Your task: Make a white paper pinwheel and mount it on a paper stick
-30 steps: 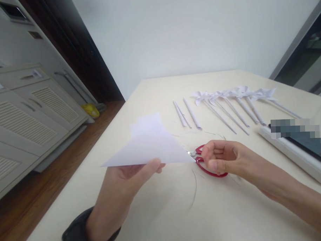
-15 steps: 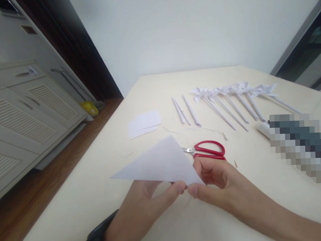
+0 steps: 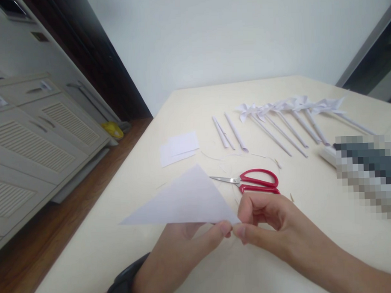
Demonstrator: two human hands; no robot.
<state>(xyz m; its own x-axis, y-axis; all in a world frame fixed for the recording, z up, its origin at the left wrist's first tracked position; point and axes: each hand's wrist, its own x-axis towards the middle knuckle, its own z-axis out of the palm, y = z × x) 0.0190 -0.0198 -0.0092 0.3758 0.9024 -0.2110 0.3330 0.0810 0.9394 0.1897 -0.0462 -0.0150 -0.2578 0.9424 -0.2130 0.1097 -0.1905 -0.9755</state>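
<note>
A white paper folded into a triangle [image 3: 187, 200] is held above the cream table [image 3: 199, 266]. My left hand [image 3: 183, 249] pinches its lower edge from below, near the right corner. My right hand [image 3: 265, 221] pinches that same right corner, fingertips almost touching the left thumb. Just beyond my right hand, red-handled scissors [image 3: 251, 181] lie flat on the table, blades pointing left, with no hand on them.
White paper pieces [image 3: 179, 147] lie to the far left of the scissors. Rolled paper sticks [image 3: 230, 132] and several paper pinwheels [image 3: 287, 117] lie in a row farther back. A blurred object [image 3: 366, 170] sits at the right. The table's left edge drops to a wooden floor.
My right hand has let go of the scissors, which now lie on the table, and come to the paper's right corner. The triangle has dropped lower and nearer to me.
</note>
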